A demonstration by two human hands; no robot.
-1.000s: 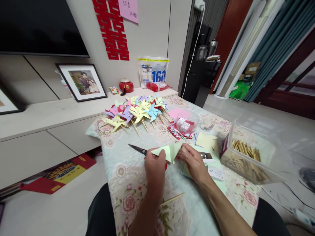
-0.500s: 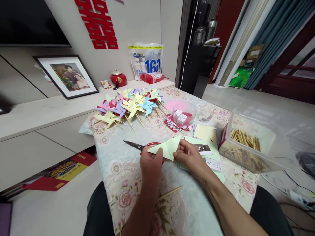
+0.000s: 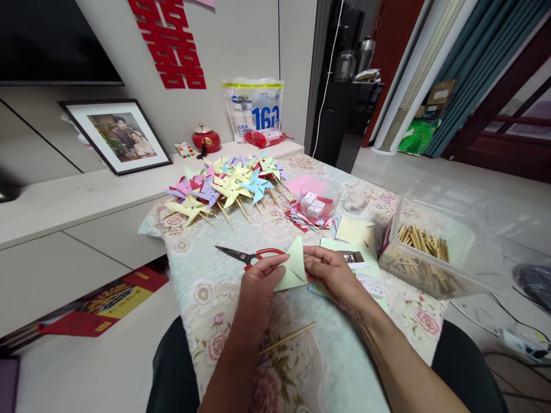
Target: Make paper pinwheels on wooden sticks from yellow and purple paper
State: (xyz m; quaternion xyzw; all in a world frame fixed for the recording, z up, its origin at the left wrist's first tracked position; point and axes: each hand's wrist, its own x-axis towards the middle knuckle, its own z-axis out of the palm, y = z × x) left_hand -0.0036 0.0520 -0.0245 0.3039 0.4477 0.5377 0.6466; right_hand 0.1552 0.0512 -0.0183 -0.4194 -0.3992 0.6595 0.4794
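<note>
Both my hands hold a folded light-green paper [image 3: 294, 269] just above the floral tablecloth [image 3: 206, 298]. My left hand [image 3: 258, 287] pinches its left side and my right hand [image 3: 329, 274] pinches its right edge. Red-handled scissors [image 3: 249, 256] lie on the cloth just behind my left hand. A wooden stick [image 3: 287, 338] lies on the cloth near my left forearm. Under my right hand rest more green and yellow paper sheets [image 3: 355, 230].
A pile of several coloured paper pinwheels [image 3: 228, 186] covers the table's far side. A clear box of wooden sticks [image 3: 424, 252] stands at right. A small clear bowl with little boxes [image 3: 316, 205] and a pink sheet [image 3: 307, 183] sit mid-table. A low cabinet [image 3: 64, 212] runs along the left.
The paper went from a wide flat triangle to a smaller, narrower folded shape as my hands drew together. The scissors' red handles came into view.
</note>
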